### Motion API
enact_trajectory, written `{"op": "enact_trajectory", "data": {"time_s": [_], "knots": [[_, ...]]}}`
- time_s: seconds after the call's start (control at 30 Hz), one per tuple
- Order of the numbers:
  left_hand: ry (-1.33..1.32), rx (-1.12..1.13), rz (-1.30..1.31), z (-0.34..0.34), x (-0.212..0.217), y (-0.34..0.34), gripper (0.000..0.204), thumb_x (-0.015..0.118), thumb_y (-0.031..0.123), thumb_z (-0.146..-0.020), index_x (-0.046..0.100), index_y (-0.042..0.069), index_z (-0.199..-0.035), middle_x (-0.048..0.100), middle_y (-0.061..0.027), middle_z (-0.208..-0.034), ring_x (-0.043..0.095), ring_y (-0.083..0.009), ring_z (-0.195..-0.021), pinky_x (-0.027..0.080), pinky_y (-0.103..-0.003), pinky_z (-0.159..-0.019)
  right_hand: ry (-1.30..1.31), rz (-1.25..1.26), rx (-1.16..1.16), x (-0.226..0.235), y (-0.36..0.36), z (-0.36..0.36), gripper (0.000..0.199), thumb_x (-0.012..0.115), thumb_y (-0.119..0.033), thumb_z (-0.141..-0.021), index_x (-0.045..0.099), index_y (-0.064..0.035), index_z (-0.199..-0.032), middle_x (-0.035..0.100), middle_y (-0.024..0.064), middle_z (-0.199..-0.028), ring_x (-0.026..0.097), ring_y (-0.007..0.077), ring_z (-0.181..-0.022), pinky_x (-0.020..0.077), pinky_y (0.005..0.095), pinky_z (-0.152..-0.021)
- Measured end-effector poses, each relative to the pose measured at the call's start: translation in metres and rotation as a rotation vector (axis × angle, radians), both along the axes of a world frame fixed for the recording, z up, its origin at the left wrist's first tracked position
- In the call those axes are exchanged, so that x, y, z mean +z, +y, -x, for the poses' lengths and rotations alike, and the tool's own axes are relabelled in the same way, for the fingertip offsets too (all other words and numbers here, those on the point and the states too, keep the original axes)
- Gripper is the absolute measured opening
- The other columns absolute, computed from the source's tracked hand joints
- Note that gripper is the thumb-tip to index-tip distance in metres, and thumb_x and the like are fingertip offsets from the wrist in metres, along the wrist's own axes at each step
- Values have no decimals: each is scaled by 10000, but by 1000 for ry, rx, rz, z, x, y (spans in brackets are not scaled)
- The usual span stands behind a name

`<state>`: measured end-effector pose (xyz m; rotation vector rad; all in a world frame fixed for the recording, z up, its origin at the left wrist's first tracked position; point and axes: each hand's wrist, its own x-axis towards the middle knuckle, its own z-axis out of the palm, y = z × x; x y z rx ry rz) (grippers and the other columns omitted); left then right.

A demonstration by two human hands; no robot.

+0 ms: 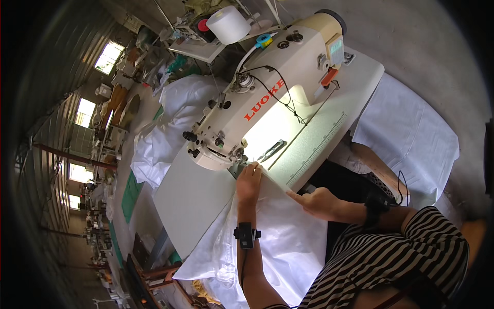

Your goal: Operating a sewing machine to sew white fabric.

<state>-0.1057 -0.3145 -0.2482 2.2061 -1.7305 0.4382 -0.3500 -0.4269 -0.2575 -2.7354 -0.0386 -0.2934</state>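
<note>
A white sewing machine (272, 87) stands on a pale table. A glossy white fabric sheet (272, 232) runs from beneath its needle end down over the table's near edge. My left hand (249, 184) presses the fabric close beside the presser foot (239, 156), fingers together. Farther right, my right hand (320, 203) is at the fabric's edge, index finger stretched along it and the other fingers curled; its grip underneath is partly hidden. Small thread snips (272, 150) lie on the lit machine bed, near my left hand.
A white thread cone (228, 24) stands on a stand behind the machine. Bunched white fabric (175, 123) lies beyond the table at left. Another pale sheet (406, 134) hangs at right. A black cord (290, 105) dangles over the machine arm. Black straps circle both my wrists.
</note>
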Motion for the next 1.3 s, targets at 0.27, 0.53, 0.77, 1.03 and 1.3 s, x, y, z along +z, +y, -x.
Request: {"op": "enact_trajectory", "data": {"time_s": [0.27,0.53,0.77,1.03,1.3], "knots": [[-32,-47,93,-2,-2,7,96,642,24,-825,676,12,-914,684,-95,-1005,648,-291,-942,535,-382,-840,-150,-245,-68,-7,-2,-13,277,589,-173,-922,645,-101,-1183,617,83,-720,633,221,-553,503,333,-469],[51,-109,13,2,13,0,149,630,38,-818,671,28,-960,663,-92,-1095,632,-273,-984,531,-375,-841,-128,-531,-106,2,-8,-27,196,614,-211,-920,640,-67,-1051,671,123,-833,680,286,-743,552,369,-644],[26,33,-25,5,1,18,236,601,33,-818,659,41,-1047,661,-97,-1058,637,-277,-992,531,-374,-845,-67,-210,-102,10,9,-40,384,597,-126,-872,576,-4,-1236,651,117,-772,669,249,-655,537,350,-557],[96,264,58,49,-2,24,479,723,225,-824,598,20,-1239,609,-148,-1268,580,-329,-1168,478,-408,-984,7,50,-33,25,15,-57,303,542,-71,-874,613,48,-1143,627,55,-599,664,222,-524,511,352,-438],[159,275,33,19,-11,26,527,697,247,-846,557,3,-1291,552,-154,-1348,520,-345,-1243,431,-416,-1039,20,-75,-23,17,16,-85,263,549,-65,-859,610,74,-1075,657,106,-629,683,277,-564,525,381,-456]]}}
